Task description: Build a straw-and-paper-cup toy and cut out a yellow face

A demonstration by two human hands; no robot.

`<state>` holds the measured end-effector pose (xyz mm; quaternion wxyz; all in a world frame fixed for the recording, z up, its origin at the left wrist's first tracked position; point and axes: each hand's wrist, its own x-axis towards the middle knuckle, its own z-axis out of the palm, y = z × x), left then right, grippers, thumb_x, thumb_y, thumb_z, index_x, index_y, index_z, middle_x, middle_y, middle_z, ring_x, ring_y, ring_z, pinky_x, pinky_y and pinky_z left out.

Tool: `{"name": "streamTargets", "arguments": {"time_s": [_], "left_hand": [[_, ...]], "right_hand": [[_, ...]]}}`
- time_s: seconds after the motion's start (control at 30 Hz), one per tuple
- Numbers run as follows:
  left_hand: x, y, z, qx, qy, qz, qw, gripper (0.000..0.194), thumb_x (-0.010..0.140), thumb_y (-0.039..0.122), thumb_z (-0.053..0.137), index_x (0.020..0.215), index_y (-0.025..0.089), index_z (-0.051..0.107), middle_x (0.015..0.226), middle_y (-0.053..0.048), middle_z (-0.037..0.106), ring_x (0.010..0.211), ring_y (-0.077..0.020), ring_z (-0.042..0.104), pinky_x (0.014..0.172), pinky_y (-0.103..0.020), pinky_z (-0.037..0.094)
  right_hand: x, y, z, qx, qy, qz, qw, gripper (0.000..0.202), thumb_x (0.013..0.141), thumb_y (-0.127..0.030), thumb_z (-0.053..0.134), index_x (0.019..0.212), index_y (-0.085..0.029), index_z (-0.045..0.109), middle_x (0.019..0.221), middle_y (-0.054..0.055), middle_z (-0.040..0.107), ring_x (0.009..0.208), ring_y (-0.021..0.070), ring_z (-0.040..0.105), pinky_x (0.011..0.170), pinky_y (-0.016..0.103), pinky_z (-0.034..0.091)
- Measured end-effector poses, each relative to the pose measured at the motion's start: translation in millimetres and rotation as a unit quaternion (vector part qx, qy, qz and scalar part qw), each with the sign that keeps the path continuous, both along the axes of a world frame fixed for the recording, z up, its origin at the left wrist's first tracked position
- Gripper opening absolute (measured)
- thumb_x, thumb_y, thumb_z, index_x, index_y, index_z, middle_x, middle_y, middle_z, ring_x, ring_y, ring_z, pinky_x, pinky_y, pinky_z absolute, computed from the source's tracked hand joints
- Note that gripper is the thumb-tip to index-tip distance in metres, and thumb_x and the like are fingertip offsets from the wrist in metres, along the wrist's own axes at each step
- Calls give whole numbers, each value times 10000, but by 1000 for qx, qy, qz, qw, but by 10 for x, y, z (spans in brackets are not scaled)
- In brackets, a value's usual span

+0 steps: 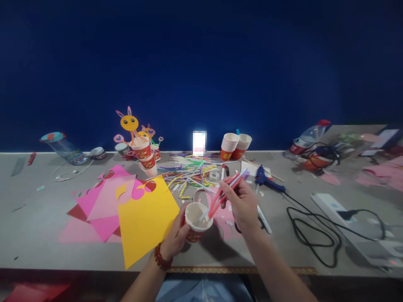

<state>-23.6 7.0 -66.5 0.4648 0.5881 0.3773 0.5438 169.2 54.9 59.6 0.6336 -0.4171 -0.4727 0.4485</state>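
A red and white paper cup (195,235) is tilted near the table's front edge, its mouth facing up. My left hand (176,235), with a beaded bracelet (163,256) on the wrist, wraps round the cup's left side. Several pink and white straws (215,204) are pinched between the fingers of my right hand (241,201). Their lower ends reach the cup's mouth, and a pale one goes inside. The straws' upper ends stick out above my right fingers.
Yellow paper (146,222) and pink sheets (107,201) lie left. Loose straws (192,172) spread behind the cup. Decorated cups (141,149) and stacked cups (229,147) stand further back. Right are a blue glue gun (269,180), its cord and a white power strip (343,222).
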Motion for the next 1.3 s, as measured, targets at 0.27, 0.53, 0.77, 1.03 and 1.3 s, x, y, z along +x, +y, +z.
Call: {"name": "streamTargets", "arguments": {"time_s": [0.27,0.53,0.77,1.03,1.3], "left_hand": [[-31,-35,120,135,3,-85,987,820,688,770,645,1288,213,607,1200,-161,623,1100,-369,595,966,-489,479],[-27,-49,154,114,5,-44,993,815,612,769,710,1206,212,664,1104,-156,653,1023,-363,617,918,-489,493],[-19,-30,159,127,10,-32,991,797,634,755,708,1224,220,663,1106,-150,666,1021,-363,627,935,-496,484],[-10,-39,179,149,6,-34,988,740,700,713,692,1263,236,635,1140,-146,667,1042,-361,629,937,-492,480],[27,-48,190,144,-49,-3,988,727,680,717,712,1236,254,631,1150,-133,639,1030,-352,626,910,-480,488]], "right_hand": [[15,-243,57,62,-30,3,998,163,851,-319,727,823,-174,659,625,-23,652,388,96,586,353,187,528],[9,-409,14,106,-96,20,990,36,875,-211,687,848,-193,704,744,12,699,483,107,641,425,196,566],[-52,-482,38,122,-143,16,982,37,854,-221,688,833,-204,713,775,49,723,638,179,716,460,226,569],[-86,-424,27,158,-195,15,968,36,859,-229,686,850,-220,720,796,47,751,708,201,731,618,296,601],[-132,-422,-8,176,-243,-10,954,49,841,-208,706,884,-230,709,833,32,759,739,188,706,718,302,555]]}}
